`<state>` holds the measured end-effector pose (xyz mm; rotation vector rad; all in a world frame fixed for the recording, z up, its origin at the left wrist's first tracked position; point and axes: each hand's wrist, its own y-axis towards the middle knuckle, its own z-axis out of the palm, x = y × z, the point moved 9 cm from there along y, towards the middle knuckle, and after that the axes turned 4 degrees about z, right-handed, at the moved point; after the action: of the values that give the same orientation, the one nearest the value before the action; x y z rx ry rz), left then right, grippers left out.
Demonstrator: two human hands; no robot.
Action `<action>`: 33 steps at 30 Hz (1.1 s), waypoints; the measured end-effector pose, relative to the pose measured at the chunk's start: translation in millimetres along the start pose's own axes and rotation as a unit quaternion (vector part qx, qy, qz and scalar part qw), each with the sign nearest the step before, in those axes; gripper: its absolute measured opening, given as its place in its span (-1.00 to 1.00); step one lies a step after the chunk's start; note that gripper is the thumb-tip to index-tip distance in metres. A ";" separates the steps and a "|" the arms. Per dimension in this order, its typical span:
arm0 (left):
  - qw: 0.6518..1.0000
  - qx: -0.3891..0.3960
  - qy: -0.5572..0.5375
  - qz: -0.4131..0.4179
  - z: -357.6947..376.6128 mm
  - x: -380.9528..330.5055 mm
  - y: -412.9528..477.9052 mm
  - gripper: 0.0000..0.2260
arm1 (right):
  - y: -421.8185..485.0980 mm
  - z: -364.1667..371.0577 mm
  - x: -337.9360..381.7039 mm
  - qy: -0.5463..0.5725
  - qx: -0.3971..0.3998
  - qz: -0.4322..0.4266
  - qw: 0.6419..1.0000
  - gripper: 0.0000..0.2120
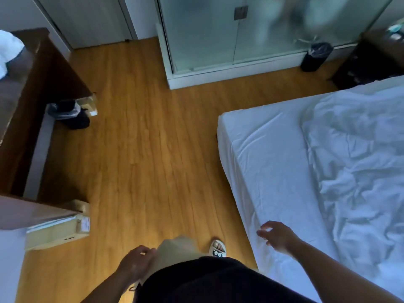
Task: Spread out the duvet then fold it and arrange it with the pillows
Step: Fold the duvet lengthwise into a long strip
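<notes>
A white duvet (pixel 358 154) lies crumpled on the bed (pixel 258 149) at the right, leaving the near-left part of the sheet bare. My right hand (pixel 277 236) hovers over the bed's left edge, fingers spread and holding nothing. Low in the view, my left hand (pixel 136 262) hangs beside my thigh with fingers loosely curled and nothing in them. No pillows are in sight.
Wooden floor (pixel 153 149) stretches ahead between the bed and a dark wooden desk (pixel 32 101) at the left. A cardboard box (pixel 59 228) and a dark bag (pixel 72 114) sit by the desk. A frosted glass enclosure (pixel 218 36), a black bin (pixel 316 56) and a dark nightstand (pixel 369 60) stand at the far side.
</notes>
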<state>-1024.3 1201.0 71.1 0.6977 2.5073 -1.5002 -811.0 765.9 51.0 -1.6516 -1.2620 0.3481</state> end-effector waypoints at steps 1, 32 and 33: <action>1.000 0.000 0.002 0.019 -8.4 -32.1 7.8 -0.78 | 9.2 -17.5 18.0 0.021 -0.008 0.001 1.000 -0.75; 0.971 0.084 0.206 0.091 -332.2 -639.1 489.1 -0.81 | 355.9 -274.6 439.4 0.077 0.019 0.117 0.990 -0.81; 0.963 0.075 0.233 0.110 -336.4 -664.1 496.3 -0.81 | 369.1 -290.6 446.4 0.076 0.022 0.119 0.990 -0.81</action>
<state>-173.1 1476.7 70.6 1.4544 2.5194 -1.6037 -209.1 1004.9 26.2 -1.7600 -0.9406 0.3842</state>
